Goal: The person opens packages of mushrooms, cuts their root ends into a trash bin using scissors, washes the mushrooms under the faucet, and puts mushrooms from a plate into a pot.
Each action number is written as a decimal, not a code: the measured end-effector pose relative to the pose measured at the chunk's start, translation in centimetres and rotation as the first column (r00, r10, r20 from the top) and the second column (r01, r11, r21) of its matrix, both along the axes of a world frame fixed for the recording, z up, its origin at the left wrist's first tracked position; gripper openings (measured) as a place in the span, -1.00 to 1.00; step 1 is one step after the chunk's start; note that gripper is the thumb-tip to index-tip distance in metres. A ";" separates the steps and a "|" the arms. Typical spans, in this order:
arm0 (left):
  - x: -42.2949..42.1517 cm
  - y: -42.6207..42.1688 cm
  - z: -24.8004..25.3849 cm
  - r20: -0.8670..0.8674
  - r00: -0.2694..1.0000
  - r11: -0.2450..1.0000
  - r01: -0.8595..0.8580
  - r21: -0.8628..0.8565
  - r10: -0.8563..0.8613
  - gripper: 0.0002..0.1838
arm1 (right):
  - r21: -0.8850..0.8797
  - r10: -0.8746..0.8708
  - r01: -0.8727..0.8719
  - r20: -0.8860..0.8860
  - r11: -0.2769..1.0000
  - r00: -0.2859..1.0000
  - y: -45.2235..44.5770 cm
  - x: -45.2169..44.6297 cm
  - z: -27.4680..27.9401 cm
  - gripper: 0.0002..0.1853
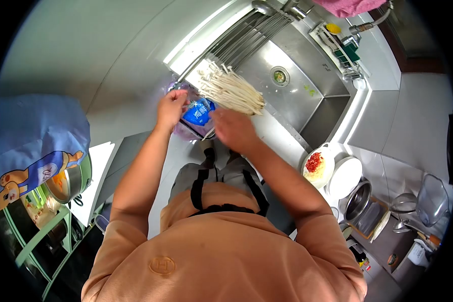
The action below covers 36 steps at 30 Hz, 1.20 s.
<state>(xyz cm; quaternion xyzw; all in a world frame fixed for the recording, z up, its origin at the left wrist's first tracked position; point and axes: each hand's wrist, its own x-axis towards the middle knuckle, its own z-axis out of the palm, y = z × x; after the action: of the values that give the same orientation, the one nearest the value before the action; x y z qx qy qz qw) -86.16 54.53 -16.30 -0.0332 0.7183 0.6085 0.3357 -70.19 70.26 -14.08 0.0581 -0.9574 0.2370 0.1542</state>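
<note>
A bundle of white enoki mushrooms (231, 90) lies on the counter beside the sink, its stem ends toward me. Between my hands, over a bin lined with a purple bag (186, 132), is a clear plastic wrapper with a blue printed label (198, 112). My left hand (173, 106) is at its left side, fingers pinched together at the clear plastic edge. At the right of the label is my right hand (233, 128), close below the mushroom stems. Motion smears its fingers, so its grip does not show.
The steel sink (299, 75) has a rod rack (251, 38) across its far left part. Right of me are an oval dish of pale food with chopped red topping (316, 165), a white plate (345, 177) and a metal bowl (358, 200). A green cart (45, 236) stands left.
</note>
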 end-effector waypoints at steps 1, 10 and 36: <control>0.4 -0.8 -1.3 0.031 0.999 0.999 0.022 -0.048 -0.020 -0.78 | 0.012 0.017 -0.019 0.190 1.000 0.982 -1.2 -0.5 -0.9 -0.66; 4.3 -4.9 -3.9 0.169 0.981 0.993 0.108 -0.056 -0.097 -0.76 | 0.237 0.021 -0.245 0.678 0.940 0.735 -4.3 -2.2 -13.5 -0.81; 3.2 5.6 0.9 -0.318 0.941 0.992 0.126 0.016 -0.115 -0.72 | -0.037 -0.322 0.323 0.033 0.946 0.946 6.8 0.6 2.0 -0.79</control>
<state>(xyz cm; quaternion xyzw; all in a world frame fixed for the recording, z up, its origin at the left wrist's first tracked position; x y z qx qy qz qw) -82.99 60.12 -15.40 0.1148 0.7522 0.5972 0.2536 -69.63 77.09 -12.06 -0.1058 -0.9508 0.2294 0.1796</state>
